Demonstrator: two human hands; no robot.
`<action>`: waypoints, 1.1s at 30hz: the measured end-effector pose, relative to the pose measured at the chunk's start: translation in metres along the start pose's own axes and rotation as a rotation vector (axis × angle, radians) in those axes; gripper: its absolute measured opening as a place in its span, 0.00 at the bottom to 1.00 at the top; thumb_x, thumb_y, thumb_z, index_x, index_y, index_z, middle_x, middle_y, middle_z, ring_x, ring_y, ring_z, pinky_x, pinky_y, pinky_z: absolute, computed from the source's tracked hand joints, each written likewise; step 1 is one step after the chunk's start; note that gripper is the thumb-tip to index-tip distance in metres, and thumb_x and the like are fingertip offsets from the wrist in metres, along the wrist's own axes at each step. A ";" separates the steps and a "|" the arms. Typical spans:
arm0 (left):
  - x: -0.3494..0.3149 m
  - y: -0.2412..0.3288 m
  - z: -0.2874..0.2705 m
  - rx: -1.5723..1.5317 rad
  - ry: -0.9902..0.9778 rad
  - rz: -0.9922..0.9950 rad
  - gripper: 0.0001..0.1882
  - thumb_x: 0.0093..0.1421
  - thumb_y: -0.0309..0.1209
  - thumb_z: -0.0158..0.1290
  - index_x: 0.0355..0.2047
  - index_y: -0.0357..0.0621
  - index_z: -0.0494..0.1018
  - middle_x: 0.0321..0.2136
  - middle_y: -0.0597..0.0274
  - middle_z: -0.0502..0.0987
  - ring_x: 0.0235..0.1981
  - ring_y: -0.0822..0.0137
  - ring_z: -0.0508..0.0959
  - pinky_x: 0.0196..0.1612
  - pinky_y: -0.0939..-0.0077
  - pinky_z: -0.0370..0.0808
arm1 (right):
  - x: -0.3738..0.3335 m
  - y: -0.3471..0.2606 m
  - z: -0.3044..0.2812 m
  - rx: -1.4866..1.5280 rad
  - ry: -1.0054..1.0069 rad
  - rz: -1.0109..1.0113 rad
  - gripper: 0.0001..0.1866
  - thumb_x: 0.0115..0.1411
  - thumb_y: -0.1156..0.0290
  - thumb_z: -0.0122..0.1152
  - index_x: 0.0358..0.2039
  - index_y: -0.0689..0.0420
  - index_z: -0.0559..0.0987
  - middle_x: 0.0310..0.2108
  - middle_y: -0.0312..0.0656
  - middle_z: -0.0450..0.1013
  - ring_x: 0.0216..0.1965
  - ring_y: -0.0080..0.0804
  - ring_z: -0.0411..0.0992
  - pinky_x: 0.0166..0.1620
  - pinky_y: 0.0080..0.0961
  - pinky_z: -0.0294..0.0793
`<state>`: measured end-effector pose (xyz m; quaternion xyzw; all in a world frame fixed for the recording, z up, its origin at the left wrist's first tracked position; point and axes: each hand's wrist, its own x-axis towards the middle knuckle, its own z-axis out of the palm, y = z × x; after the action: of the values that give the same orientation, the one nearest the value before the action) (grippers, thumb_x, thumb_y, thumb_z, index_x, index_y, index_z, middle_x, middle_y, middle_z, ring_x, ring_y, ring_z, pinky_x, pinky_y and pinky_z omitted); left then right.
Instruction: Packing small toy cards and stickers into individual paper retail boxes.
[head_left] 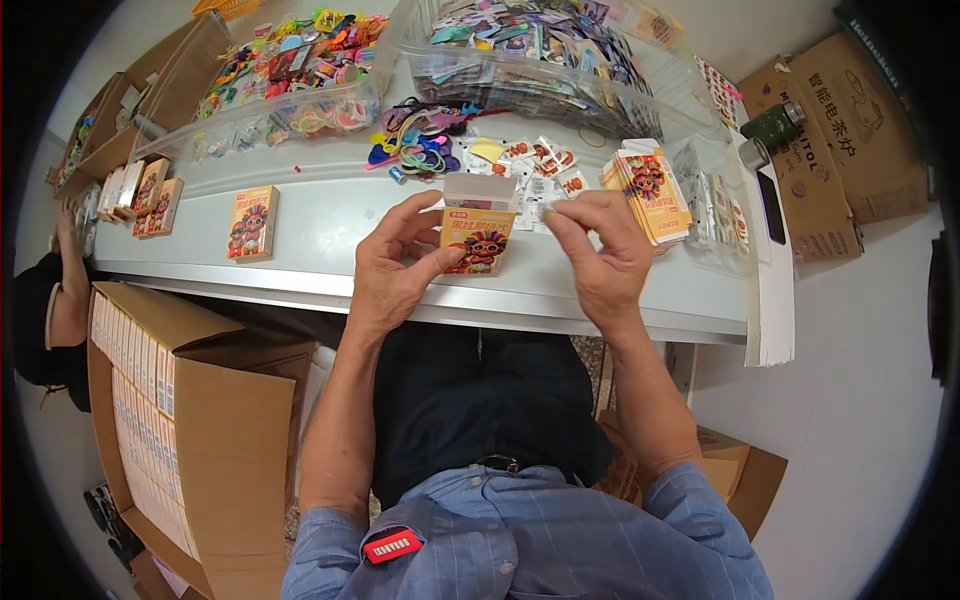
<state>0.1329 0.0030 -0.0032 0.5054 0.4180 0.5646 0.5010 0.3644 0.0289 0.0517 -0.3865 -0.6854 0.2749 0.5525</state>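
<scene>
My left hand (392,268) grips a small orange printed box (484,232) upright near the table's front edge, its top flap raised. To the right of it, my right hand (608,262) is closed in a pinch; whatever its fingertips hold, if anything, is too small to make out. Just beyond the box lie small printed packets (540,160) and a heap of coloured cords (420,140). A stack of flat orange cartons (650,195) rests right of my right hand. One filled orange box (252,222) sits alone to the left.
Two clear plastic bins, one of colourful trinkets (300,75), one of packets (540,70), stand at the back. Several orange boxes (150,195) are at the far left, near another person's arm (70,270). A cardboard carton (235,440) of packed boxes stands below left.
</scene>
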 end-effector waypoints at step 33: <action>-0.002 0.001 0.002 0.031 -0.001 0.011 0.33 0.55 0.21 0.66 0.61 0.43 0.68 0.42 0.56 0.83 0.36 0.73 0.81 0.38 0.81 0.77 | -0.014 0.003 -0.014 -0.341 0.027 0.064 0.01 0.62 0.78 0.62 0.34 0.62 0.79 0.29 0.41 0.73 0.27 0.29 0.71 0.32 0.23 0.70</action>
<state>0.1346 0.0013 -0.0027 0.5156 0.4238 0.5605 0.4902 0.3799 0.0184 0.0454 -0.4999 -0.7019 0.1668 0.4791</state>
